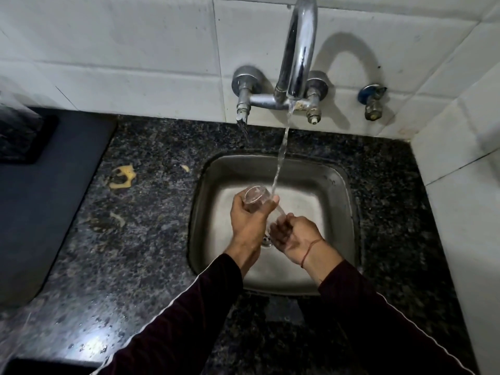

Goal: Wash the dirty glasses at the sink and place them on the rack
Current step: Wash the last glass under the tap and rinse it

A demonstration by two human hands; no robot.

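A clear drinking glass (255, 197) lies tilted over the steel sink (339, 190), its base pointing up and left. My left hand (247, 221) grips it round the body from the left. My right hand (297, 235) is at the glass's mouth, fingers curled at the rim and partly seen through the glass. A stream of water (281, 155) runs from the chrome tap (297, 52) and lands on the glass beside my left thumb.
The sink is set in a speckled black granite counter (140, 239) with a yellow stain (123, 177). A dark mat (46, 201) lies at the left. A small valve (373, 102) sticks out of the white tiled wall at the right.
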